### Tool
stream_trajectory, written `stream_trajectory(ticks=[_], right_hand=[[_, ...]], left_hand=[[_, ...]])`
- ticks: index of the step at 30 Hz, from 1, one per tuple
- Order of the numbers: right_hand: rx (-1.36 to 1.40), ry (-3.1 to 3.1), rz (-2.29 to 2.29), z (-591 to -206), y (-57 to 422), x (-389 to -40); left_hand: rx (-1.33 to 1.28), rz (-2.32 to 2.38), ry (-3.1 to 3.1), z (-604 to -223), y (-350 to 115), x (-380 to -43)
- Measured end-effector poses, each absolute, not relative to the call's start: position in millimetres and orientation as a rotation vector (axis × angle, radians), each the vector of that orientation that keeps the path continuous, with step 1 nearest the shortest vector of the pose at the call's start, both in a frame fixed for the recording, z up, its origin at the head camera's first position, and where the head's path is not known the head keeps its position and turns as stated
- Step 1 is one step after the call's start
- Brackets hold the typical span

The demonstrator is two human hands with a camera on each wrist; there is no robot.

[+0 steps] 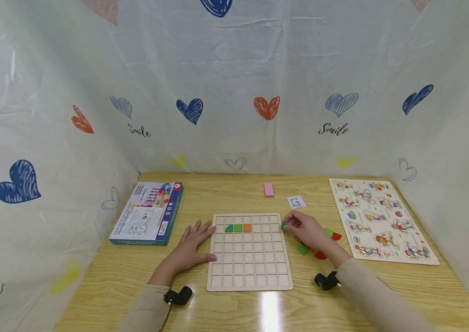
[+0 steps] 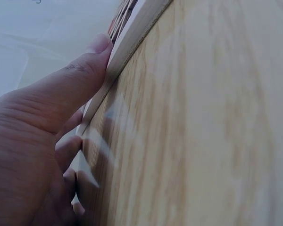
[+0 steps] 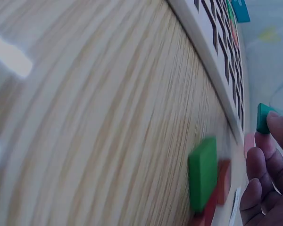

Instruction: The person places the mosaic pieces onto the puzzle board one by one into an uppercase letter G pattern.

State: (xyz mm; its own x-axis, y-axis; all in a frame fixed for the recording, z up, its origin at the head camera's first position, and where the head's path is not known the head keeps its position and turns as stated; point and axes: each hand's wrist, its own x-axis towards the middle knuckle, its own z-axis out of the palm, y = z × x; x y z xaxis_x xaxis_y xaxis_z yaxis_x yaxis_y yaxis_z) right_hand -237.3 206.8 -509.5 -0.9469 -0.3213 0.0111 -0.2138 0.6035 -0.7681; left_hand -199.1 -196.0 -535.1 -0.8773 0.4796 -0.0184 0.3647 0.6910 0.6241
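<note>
A wooden grid board (image 1: 249, 258) lies flat in the middle of the table. In one of its upper rows sit a green quarter-round tile (image 1: 229, 228), a green square tile (image 1: 238, 228) and an orange square tile (image 1: 247, 228). My left hand (image 1: 190, 249) rests at the board's left edge with fingers spread, thumb against the rim in the left wrist view. Between thumb and fingertip my right hand (image 1: 307, 228) pinches a small green tile (image 3: 262, 117), at the board's upper right edge. Loose green tiles (image 3: 203, 174) and red tiles (image 1: 320, 255) lie under and beside that hand.
At the left stands a flat puzzle box (image 1: 147, 214). A picture puzzle board (image 1: 383, 221) lies at the right. Toward the back are a pink block (image 1: 268, 189) and a small patterned card (image 1: 296, 202). A printed curtain (image 1: 234, 92) surrounds the table (image 1: 218, 186).
</note>
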Motion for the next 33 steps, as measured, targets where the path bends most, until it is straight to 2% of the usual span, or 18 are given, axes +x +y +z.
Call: stream_trajectory(ticks=[15,33], right_hand=[[-0.561,2.674,-1.168,-512.1,138.4,-248.4],[-0.563,2.708,-1.092,-515.7,124.1,-249.0]], left_hand=[[0.669,0.931,2.714,-534.5,-195.4,-200.2],[0.672,0.936,2.713,-534.7,-195.6,-200.1]])
